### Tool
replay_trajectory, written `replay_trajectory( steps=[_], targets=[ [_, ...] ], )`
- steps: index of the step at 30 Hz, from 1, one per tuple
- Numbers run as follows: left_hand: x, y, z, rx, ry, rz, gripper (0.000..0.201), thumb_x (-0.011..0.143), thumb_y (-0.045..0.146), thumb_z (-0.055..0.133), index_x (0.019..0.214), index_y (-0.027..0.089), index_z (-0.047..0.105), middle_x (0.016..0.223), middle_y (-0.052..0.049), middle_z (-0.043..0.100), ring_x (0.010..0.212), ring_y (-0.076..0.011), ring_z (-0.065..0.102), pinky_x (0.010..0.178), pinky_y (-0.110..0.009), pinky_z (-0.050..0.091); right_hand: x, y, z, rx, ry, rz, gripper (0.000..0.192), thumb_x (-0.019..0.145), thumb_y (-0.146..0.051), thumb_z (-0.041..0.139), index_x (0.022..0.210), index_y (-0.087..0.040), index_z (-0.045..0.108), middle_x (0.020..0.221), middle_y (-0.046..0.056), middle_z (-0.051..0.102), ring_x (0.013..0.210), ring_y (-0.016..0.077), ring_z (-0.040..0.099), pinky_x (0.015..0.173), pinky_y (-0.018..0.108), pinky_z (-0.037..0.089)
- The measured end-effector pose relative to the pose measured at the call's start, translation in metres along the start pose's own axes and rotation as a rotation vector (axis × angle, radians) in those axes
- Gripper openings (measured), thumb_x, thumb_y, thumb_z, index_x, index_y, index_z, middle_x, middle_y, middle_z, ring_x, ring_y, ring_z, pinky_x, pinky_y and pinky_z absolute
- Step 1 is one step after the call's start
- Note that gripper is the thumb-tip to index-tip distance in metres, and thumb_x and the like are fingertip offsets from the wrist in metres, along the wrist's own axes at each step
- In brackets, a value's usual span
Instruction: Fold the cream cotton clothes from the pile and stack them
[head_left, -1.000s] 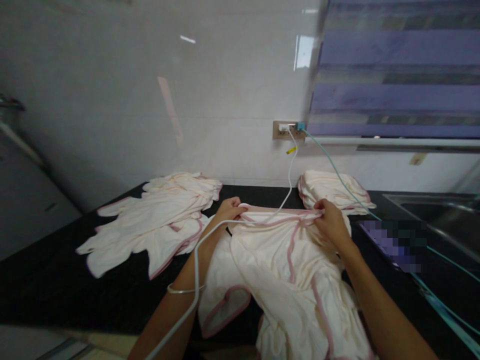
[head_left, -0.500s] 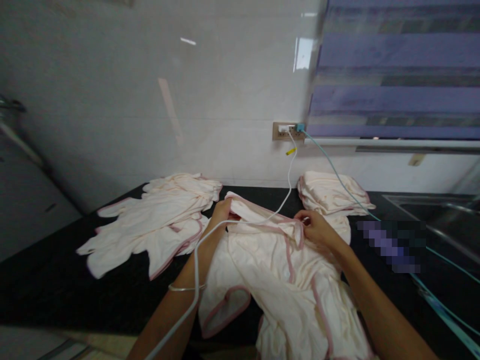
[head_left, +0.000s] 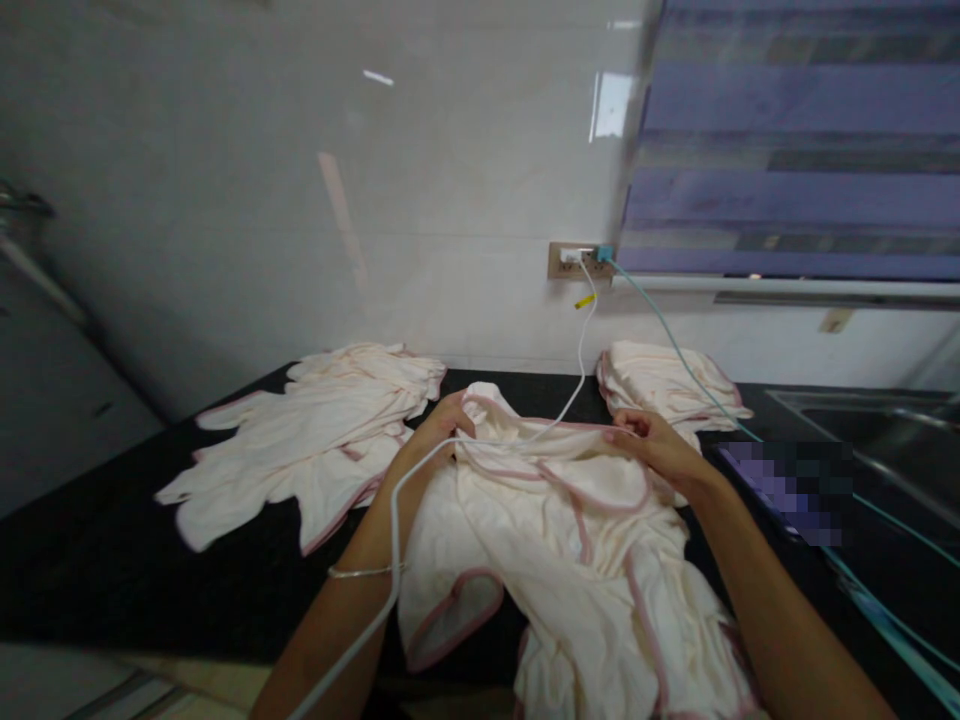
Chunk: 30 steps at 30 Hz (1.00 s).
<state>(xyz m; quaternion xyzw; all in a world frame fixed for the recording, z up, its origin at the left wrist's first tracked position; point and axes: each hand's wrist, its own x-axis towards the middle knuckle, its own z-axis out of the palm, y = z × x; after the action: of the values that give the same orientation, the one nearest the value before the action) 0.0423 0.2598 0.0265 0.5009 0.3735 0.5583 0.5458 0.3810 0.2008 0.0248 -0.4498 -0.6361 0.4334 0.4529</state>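
Two hands hold a cream baby garment on the black table.

The cream garment [head_left: 570, 540] with pink edging lies on the black table [head_left: 112, 560], and its lower part hangs over the near edge. The left hand [head_left: 439, 425] pinches the top edge of the garment, and the right hand [head_left: 649, 445] grips the same edge further along. To the left of the garment lies a spread pile of clothes [head_left: 315, 440]. Behind the garment, near the wall, sits a folded stack [head_left: 660, 380]. A white cable [head_left: 577, 375] runs from the wall socket [head_left: 574, 260] down across the garment and over the left arm.
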Motion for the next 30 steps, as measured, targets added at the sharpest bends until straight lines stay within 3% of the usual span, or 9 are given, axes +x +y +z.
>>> replay_trajectory(
  steps=[2,5,7,12,17,19,23,27,30],
  targets=[
    [0.006,-0.001,-0.004,0.095,0.036,0.009,0.039,0.047,0.008,0.063,0.085,0.015,0.069,0.074,-0.001,0.066,0.071,-0.0204,0.063,0.058,-0.025,0.041,0.004,0.005,-0.005,0.007,0.225,-0.038,0.035,0.070,-0.042,0.076,0.070,-0.023,0.046,0.062,-0.008,0.042,0.055,0.0082,0.035,0.050,0.021,0.027],
    [0.016,-0.006,-0.008,0.323,0.209,0.052,0.046,0.044,0.007,0.060,0.089,0.018,0.065,0.074,0.002,0.058,0.068,-0.0173,0.056,0.059,-0.024,0.039,0.013,0.018,-0.017,-0.097,0.827,-0.174,0.026,0.067,-0.032,0.071,0.067,-0.023,0.046,0.061,-0.008,0.041,0.055,0.0089,0.036,0.050,0.022,0.030],
    [0.021,-0.010,-0.010,0.417,0.343,0.094,0.045,0.046,0.008,0.062,0.090,0.020,0.061,0.076,0.003,0.051,0.070,-0.0165,0.052,0.064,-0.026,0.040,0.017,0.024,-0.024,-0.106,1.047,-0.180,0.023,0.065,-0.029,0.069,0.068,-0.024,0.047,0.059,-0.008,0.041,0.052,0.0091,0.037,0.046,0.021,0.030],
    [0.021,-0.011,-0.010,0.768,0.477,0.384,0.028,0.058,0.010,0.065,0.084,0.022,0.064,0.087,-0.001,0.045,0.090,-0.0219,0.050,0.086,-0.034,0.042,0.016,0.017,-0.022,0.139,0.964,0.087,0.024,0.067,-0.037,0.071,0.073,-0.025,0.051,0.049,-0.008,0.047,0.039,0.0112,0.044,0.036,0.022,0.035],
    [0.014,-0.009,0.003,0.930,0.085,0.366,0.017,0.059,0.004,0.052,0.057,0.019,0.060,0.076,-0.003,0.051,0.083,-0.0206,0.054,0.078,-0.032,0.044,0.012,0.006,-0.005,0.256,0.798,0.189,0.024,0.069,-0.032,0.067,0.085,-0.025,0.051,0.059,-0.003,0.065,0.047,0.0154,0.062,0.043,0.024,0.050],
    [0.010,-0.012,0.011,0.927,0.033,0.305,0.017,0.064,0.004,0.054,0.056,0.018,0.059,0.070,-0.002,0.053,0.078,-0.0189,0.055,0.070,-0.029,0.044,0.012,0.008,-0.002,0.300,0.775,0.153,0.032,0.066,-0.028,0.066,0.093,-0.026,0.048,0.064,-0.003,0.068,0.053,0.0173,0.068,0.046,0.024,0.052],
    [-0.001,-0.017,0.021,0.938,0.036,0.194,0.006,0.085,0.017,0.067,0.080,0.015,0.067,0.078,-0.001,0.062,0.076,-0.0162,0.060,0.066,-0.027,0.048,0.016,0.018,0.001,0.307,0.793,0.045,0.040,0.061,-0.025,0.064,0.098,-0.025,0.048,0.067,-0.006,0.066,0.055,0.0150,0.066,0.046,0.019,0.046],
    [-0.008,-0.015,0.027,0.943,0.013,0.101,0.030,0.098,0.039,0.064,0.113,0.013,0.066,0.108,-0.006,0.067,0.090,-0.0185,0.067,0.079,-0.036,0.059,0.018,0.024,0.003,0.106,0.773,-0.041,0.031,0.066,-0.032,0.063,0.094,-0.023,0.052,0.059,-0.010,0.053,0.047,0.0102,0.046,0.043,0.020,0.033],
    [-0.016,-0.012,0.030,0.930,0.007,0.074,0.037,0.097,0.040,0.064,0.124,0.014,0.064,0.122,-0.008,0.065,0.105,-0.0254,0.066,0.088,-0.042,0.059,0.017,0.023,0.007,-0.027,0.736,-0.076,0.029,0.070,-0.036,0.061,0.095,-0.023,0.053,0.063,-0.008,0.051,0.051,0.0118,0.044,0.048,0.023,0.032]
  ],
)
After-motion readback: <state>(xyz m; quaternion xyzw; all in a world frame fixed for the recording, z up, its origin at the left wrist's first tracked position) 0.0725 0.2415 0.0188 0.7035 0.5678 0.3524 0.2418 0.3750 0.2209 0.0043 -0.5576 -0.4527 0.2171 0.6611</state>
